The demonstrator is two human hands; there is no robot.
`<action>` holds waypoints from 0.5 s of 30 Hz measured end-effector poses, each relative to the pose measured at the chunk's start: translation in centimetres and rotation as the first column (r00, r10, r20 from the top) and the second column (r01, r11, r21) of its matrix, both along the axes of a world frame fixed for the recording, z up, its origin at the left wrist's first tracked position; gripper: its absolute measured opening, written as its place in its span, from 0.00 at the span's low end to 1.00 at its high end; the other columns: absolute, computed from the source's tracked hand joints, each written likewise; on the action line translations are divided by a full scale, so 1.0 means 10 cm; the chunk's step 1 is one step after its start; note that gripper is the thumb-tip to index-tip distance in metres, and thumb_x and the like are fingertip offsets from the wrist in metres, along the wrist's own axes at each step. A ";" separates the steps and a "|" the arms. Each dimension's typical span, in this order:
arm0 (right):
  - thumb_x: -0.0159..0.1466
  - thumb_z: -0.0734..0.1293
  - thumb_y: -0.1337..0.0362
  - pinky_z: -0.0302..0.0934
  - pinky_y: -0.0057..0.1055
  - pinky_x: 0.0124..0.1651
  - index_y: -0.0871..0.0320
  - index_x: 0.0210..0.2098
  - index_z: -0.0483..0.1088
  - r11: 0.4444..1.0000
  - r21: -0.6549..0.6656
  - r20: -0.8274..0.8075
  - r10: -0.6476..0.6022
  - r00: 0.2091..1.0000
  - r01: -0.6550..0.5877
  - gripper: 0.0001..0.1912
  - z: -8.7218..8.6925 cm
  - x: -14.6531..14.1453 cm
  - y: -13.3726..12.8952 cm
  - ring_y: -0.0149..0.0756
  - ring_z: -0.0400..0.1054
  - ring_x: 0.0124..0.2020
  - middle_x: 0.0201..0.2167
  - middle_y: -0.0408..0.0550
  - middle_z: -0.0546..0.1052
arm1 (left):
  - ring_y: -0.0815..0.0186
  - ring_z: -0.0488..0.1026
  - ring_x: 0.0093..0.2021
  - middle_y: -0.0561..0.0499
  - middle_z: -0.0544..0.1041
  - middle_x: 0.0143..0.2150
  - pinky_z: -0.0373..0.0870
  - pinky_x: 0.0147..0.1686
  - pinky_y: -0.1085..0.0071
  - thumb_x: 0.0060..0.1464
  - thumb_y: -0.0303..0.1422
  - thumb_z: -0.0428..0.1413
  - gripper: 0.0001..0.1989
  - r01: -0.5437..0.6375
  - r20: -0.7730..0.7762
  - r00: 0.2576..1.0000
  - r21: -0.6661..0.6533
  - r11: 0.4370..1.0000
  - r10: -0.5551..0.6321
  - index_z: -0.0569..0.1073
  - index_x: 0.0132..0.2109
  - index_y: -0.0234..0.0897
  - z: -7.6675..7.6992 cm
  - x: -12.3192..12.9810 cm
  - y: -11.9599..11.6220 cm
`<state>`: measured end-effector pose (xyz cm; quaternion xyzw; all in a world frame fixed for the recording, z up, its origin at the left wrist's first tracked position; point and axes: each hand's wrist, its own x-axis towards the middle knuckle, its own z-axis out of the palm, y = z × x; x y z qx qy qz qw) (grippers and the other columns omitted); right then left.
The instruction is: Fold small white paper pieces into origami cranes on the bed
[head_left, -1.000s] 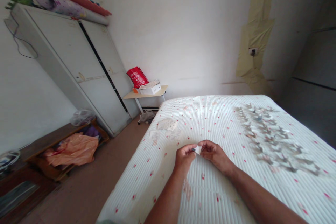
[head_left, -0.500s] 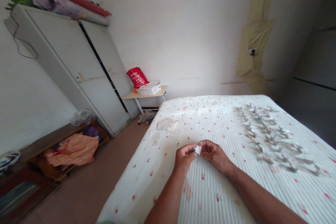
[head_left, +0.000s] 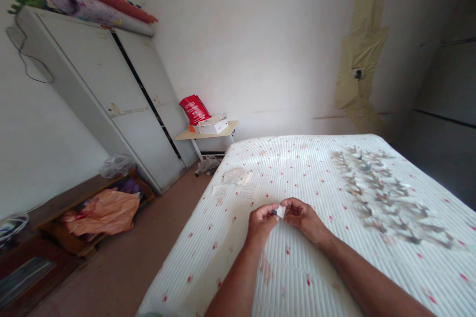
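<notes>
Between my two hands is a small folded piece of paper (head_left: 281, 212), mostly white with a dark patch at its left end. My left hand (head_left: 262, 219) pinches that left end between thumb and fingers. On the other side, my right hand (head_left: 302, 218) has its fingertips closed on the right edge. Both hands are just above the striped, red-dotted bedcover (head_left: 286, 267). Several flat printed paper sheets (head_left: 237, 177) lie beyond my left hand. To the right, rows of small folded paper figures (head_left: 383, 188) stand on the cover; their exact shape is blurred.
A small table (head_left: 182, 134) holds a red bag (head_left: 195, 110) and a white box (head_left: 213, 127) beyond the bed's far left corner. A grey cabinet (head_left: 100, 84) carries rolled mats (head_left: 100, 7). An orange plastic bag (head_left: 106, 211) lies on a low wooden unit at left.
</notes>
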<state>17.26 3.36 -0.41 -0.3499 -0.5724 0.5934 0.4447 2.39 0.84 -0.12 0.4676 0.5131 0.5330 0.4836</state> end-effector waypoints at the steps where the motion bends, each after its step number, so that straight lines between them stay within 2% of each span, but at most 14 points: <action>1: 0.47 0.66 0.66 0.48 0.23 0.23 0.59 0.33 0.66 1.000 0.000 -0.005 -0.002 1.000 0.002 0.12 -0.01 0.00 0.00 0.24 0.55 0.20 0.20 0.37 0.65 | 0.69 0.67 0.26 0.51 0.75 0.26 0.62 0.28 0.75 0.35 0.28 0.58 0.17 0.003 -0.002 1.000 0.001 1.000 -0.003 0.77 0.38 0.31 0.00 0.00 0.00; 15: 0.49 0.66 0.66 0.49 0.24 0.25 0.58 0.32 0.65 1.000 0.027 0.007 0.000 1.000 0.000 0.10 -0.04 0.01 0.01 0.25 0.56 0.21 0.21 0.37 0.65 | 0.72 0.64 0.24 0.52 0.72 0.24 0.59 0.27 0.76 0.36 0.29 0.58 0.15 0.015 0.024 1.000 0.028 0.999 -0.015 0.76 0.36 0.30 -0.02 0.00 0.01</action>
